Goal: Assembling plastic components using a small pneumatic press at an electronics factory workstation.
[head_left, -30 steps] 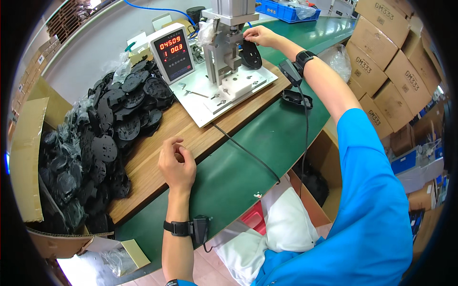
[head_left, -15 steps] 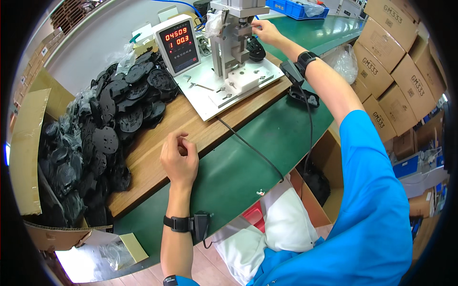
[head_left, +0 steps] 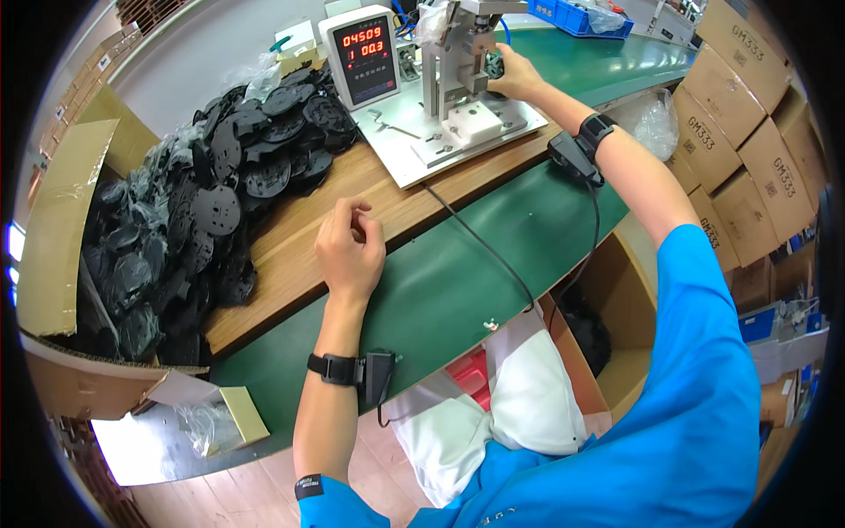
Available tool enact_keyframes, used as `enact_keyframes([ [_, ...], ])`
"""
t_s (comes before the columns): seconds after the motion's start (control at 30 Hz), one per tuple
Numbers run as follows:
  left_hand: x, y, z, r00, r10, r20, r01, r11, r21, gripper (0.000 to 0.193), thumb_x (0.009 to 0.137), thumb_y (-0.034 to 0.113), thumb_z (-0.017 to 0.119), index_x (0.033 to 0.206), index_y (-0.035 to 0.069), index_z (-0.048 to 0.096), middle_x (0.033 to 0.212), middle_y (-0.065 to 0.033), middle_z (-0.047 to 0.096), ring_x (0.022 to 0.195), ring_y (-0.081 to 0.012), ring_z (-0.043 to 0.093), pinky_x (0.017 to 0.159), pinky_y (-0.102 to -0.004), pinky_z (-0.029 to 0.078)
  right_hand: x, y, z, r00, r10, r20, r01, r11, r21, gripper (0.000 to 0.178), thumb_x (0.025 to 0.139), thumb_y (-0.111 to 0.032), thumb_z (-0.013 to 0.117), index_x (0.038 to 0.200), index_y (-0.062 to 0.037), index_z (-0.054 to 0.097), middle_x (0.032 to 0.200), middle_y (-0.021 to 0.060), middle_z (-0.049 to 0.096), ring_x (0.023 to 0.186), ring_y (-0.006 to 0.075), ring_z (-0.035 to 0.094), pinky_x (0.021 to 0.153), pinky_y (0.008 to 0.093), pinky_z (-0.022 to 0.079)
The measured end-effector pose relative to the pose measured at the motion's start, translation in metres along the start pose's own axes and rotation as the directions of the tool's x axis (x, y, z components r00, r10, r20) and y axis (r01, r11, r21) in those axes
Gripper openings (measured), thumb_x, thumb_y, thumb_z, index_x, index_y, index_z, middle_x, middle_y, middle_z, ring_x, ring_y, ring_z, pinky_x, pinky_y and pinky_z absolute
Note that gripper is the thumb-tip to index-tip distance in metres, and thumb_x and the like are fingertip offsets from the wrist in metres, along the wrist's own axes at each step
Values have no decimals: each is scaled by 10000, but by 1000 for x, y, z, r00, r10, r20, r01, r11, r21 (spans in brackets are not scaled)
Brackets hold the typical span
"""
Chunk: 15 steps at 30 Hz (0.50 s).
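My right hand (head_left: 518, 76) reaches to the far right side of a metal press (head_left: 457, 70). Its fingers close at a dark plastic part (head_left: 494, 63), which the hand and the press mostly hide. Under the press head, a white block fixture (head_left: 473, 123) stands on the pale base plate (head_left: 405, 167). My left hand (head_left: 350, 249) hovers over the front edge of the wooden board (head_left: 378, 207), loosely curled, with nothing visible in its fingers.
A counter box with red digits (head_left: 363, 57) stands left of the press. Black plastic parts (head_left: 216, 211) pile up at left beside an opened carton (head_left: 66, 238). Stacked cartons (head_left: 713, 141) line the right. A cable (head_left: 475, 233) crosses the green tabletop (head_left: 440, 299).
The view has shifted, so the bench appears further up and right. My right hand has come down from beside the press head to the dark part. My left hand keeps its curl.
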<state>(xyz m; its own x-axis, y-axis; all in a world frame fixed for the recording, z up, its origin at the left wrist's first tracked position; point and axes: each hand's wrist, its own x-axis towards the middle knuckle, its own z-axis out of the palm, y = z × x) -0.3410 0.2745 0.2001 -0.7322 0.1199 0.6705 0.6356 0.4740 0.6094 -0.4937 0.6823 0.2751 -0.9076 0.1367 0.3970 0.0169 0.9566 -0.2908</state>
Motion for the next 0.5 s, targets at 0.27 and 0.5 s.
enact_keyframes([
  [0.27,0,1,-1,998,-54,-44,54,999,4,57,885,53,642,942,55,646,713,-80,632,646,-256,609,626,-397,490,-13,-3,9,996,-9,-91,18,995,103,945,762,-415,910,1502,-22,474,1342,271,629,1270,399,611,1097,436,487],
  [0.5,0,-3,-4,999,-38,-24,39,999,27,47,932,58,623,954,26,649,712,-74,629,610,-178,610,596,-316,495,-4,-5,26,998,3,-59,-2,1000,23,967,772,-386,897,1543,-42,425,1366,296,591,1276,429,593,1098,457,487],
])
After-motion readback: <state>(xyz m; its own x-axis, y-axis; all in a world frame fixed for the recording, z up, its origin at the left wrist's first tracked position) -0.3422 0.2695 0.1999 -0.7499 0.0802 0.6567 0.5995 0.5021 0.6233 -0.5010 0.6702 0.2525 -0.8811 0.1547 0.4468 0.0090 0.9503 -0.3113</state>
